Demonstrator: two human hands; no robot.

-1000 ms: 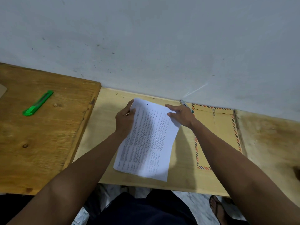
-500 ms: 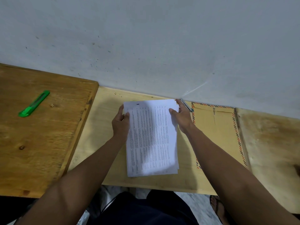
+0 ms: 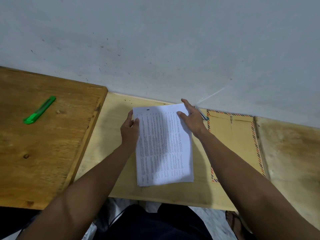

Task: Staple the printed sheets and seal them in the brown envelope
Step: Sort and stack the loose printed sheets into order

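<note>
Printed sheets [image 3: 164, 146] flat on desk [image 3: 114, 135]; left hand [image 3: 129, 130] pinches edge, right hand [image 3: 193, 118] presses corner.

Head view, looking down, close over desk [image 3: 121, 170]

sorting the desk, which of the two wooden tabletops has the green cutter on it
The darker brown tabletop on the left carries the green cutter. The paler tabletop beside it holds the printed sheets and brown envelope.

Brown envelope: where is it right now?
Head view: the brown envelope lies flat on the pale board, right of the printed sheets, its far end near the wall, partly hidden by the right forearm.
</note>
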